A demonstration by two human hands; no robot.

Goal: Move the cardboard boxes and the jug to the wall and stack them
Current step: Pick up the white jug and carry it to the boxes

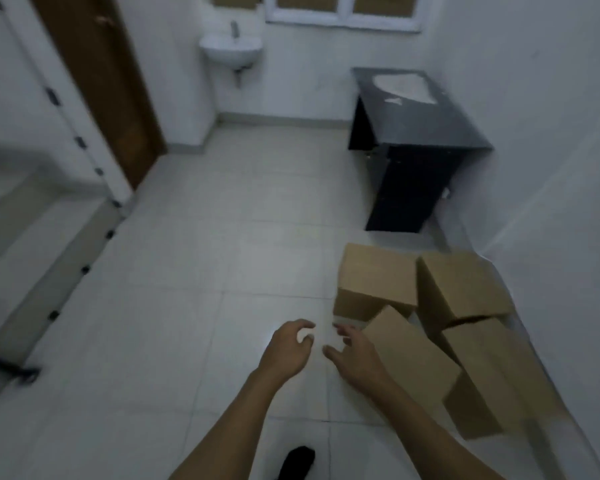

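Head view: four plain brown cardboard boxes sit clustered on the pale tiled floor beside the white right-hand wall point(551, 168). Far-left box point(378, 275) and far-right box point(461, 285) lie side by side; nearest tilted box point(413, 355) leans askew in front of them, and a fourth box point(499, 368) lies just beside the wall. None is squarely stacked. No jug in view (may be out of frame).

Right hand point(357, 355) hovers just beside the tilted box's near corner, fingers spread, holding nothing. Left hand point(288, 348) hangs over bare floor point(187, 289), fingers loosely curled, empty.

Judgement: boxes are at the wall, stacking not yet done. Next move likely calls for both hands on opposite sides of the tilted box, then a level lift onto a flat box.

Dark tabletop point(416, 112) stands farther along the wall.
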